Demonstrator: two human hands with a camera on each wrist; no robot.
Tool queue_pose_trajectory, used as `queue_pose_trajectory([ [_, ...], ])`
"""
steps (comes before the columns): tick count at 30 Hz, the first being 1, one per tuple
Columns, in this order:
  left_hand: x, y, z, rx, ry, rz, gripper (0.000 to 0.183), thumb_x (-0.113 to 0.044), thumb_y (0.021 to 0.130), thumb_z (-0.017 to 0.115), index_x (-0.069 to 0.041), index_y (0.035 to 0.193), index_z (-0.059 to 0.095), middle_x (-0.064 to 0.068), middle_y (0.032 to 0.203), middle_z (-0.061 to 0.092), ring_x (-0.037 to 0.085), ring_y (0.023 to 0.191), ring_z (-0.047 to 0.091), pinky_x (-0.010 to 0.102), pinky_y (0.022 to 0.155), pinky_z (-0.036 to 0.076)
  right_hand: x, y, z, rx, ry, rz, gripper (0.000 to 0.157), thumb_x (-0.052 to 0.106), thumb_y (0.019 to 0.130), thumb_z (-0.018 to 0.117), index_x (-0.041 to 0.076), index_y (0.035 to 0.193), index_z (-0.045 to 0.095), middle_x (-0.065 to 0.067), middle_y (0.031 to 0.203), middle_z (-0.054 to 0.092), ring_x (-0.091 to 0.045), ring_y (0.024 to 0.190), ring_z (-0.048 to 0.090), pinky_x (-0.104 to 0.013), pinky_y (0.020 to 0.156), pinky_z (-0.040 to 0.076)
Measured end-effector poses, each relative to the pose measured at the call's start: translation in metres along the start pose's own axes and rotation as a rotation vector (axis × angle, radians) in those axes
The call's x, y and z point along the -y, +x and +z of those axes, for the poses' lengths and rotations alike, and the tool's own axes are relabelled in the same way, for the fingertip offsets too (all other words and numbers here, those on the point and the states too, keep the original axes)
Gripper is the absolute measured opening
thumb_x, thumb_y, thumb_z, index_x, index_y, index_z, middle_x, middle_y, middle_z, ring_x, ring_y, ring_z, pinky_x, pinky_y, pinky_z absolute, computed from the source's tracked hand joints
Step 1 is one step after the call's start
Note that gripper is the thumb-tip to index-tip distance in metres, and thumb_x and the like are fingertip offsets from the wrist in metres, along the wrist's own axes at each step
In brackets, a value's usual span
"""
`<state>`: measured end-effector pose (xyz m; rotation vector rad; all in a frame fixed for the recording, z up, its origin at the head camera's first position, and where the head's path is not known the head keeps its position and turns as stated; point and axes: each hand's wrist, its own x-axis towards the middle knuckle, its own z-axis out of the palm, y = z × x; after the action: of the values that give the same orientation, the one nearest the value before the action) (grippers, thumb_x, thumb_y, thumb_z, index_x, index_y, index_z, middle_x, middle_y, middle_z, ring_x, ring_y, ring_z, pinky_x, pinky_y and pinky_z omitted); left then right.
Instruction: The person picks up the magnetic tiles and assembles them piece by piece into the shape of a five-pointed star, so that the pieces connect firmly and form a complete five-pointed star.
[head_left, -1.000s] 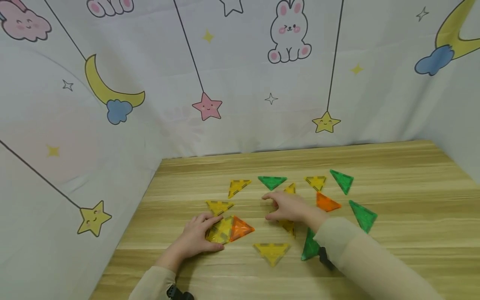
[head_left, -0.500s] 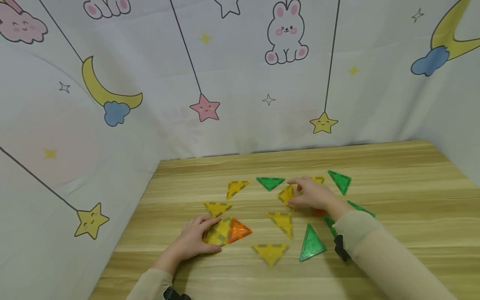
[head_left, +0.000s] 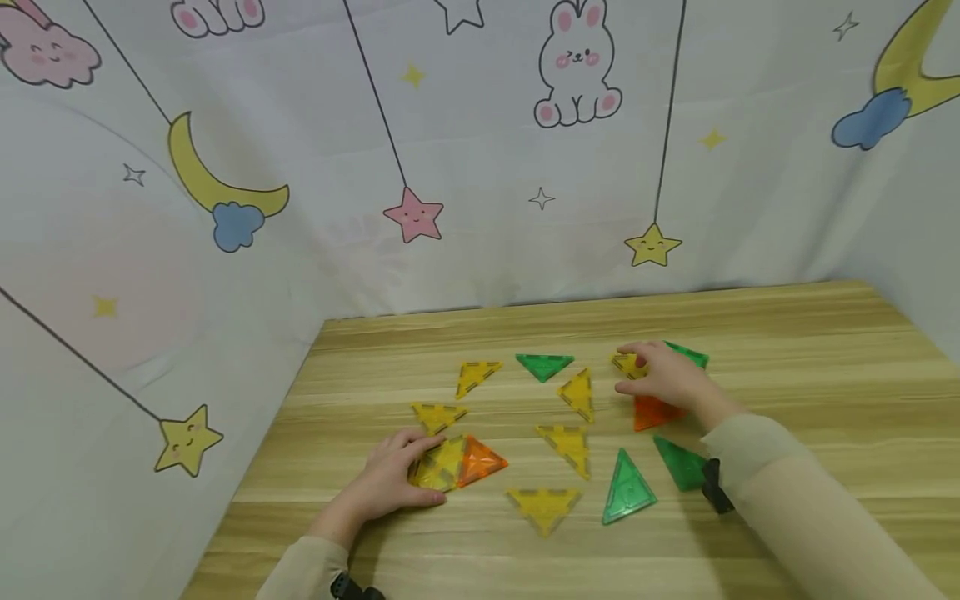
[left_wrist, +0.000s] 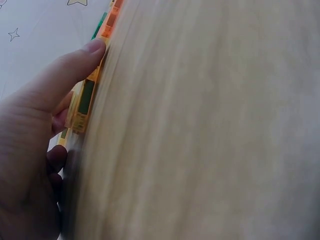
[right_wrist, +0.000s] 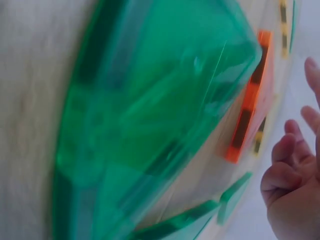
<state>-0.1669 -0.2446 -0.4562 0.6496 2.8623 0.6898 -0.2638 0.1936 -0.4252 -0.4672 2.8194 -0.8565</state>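
My left hand (head_left: 386, 475) lies at the left end of a flat group of triangular magnetic tiles, its thumb and fingers at the edges of the yellow tiles (head_left: 442, 468). An orange tile (head_left: 482, 461) adjoins them on the right. In the left wrist view, the thumb tip meets the edge of a yellow tile (left_wrist: 86, 97), with fingers behind it. My right hand (head_left: 671, 379) is held over the back right tiles, thumb and index finger apart around a yellow tile (head_left: 622, 363). Beneath its palm an orange tile (head_left: 651, 413) shows partly, and a green tile (head_left: 693, 357) peeks out behind.
Loose yellow tiles lie across the middle, among them one at the front (head_left: 544, 507). Green tiles (head_left: 627, 490) sit at the right front, and another green tile (head_left: 544, 365) lies at the back. A patterned white cloth (head_left: 495, 267) hangs behind the wooden table (head_left: 810, 367).
My right hand has moved rightward and back, from over the middle yellow tiles to the yellow tile at the back right. The left hand has stayed at its tiles.
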Motion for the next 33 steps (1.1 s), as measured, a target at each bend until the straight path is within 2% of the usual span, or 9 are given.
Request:
queue_pose_trajectory([
  [5,0.0,-0.001,0.0,-0.004,-0.001,-0.001,0.08,-0.058,0.069,0.074,-0.021,0.136,0.051,0.003,0.127,0.043,0.027,0.117,0.039,0.054,0.091,0.027,-0.006,-0.003,-0.005,-0.017,-0.003,0.048,0.067,0.037,0.085,0.068,0.003,0.138,0.044,-0.025,0.122,0.045,-0.038,0.104,0.05,-0.053,0.084,0.041],
  [10,0.001,-0.002,0.001,-0.009,-0.001,-0.003,0.08,-0.058,0.069,0.074,-0.021,0.136,0.051,0.003,0.126,0.043,0.027,0.116,0.039,0.054,0.091,0.028,-0.009,-0.003,-0.008,-0.014,-0.023,0.047,0.067,0.036,0.086,0.067,0.002,0.138,0.043,-0.028,0.123,0.044,-0.041,0.107,0.049,-0.057,0.086,0.039],
  [15,0.002,-0.002,0.001,-0.008,0.008,-0.005,0.081,-0.06,0.069,0.073,-0.022,0.136,0.051,0.003,0.127,0.043,0.027,0.116,0.039,0.054,0.091,0.028,-0.008,0.001,-0.004,-0.014,-0.039,0.052,0.065,0.033,0.086,0.066,0.0,0.137,0.044,-0.035,0.131,0.036,-0.048,0.115,0.042,-0.062,0.092,0.034],
  [22,0.002,-0.004,0.001,-0.018,0.011,0.0,0.08,-0.059,0.069,0.074,-0.021,0.136,0.051,0.003,0.126,0.043,0.027,0.115,0.039,0.053,0.09,0.028,-0.005,0.008,0.006,-0.026,-0.016,0.068,0.064,0.029,0.087,0.066,0.001,0.139,0.042,-0.036,0.136,0.028,-0.053,0.117,0.037,-0.062,0.093,0.032],
  [27,0.002,-0.003,0.001,-0.019,0.006,-0.003,0.081,-0.06,0.069,0.073,-0.022,0.136,0.05,0.003,0.127,0.043,0.027,0.116,0.038,0.053,0.091,0.028,-0.005,0.012,0.008,-0.02,-0.011,0.118,0.069,0.033,0.087,0.066,0.001,0.142,0.037,-0.036,0.138,0.023,-0.053,0.117,0.037,-0.062,0.093,0.033],
  [33,-0.001,-0.001,0.001,-0.016,0.003,-0.001,0.08,-0.058,0.069,0.074,-0.021,0.136,0.051,0.003,0.126,0.043,0.026,0.115,0.039,0.053,0.091,0.028,-0.007,0.011,0.007,-0.021,-0.02,0.13,0.076,0.034,0.087,0.065,-0.005,0.143,0.031,-0.037,0.139,0.021,-0.054,0.119,0.034,-0.062,0.093,0.032],
])
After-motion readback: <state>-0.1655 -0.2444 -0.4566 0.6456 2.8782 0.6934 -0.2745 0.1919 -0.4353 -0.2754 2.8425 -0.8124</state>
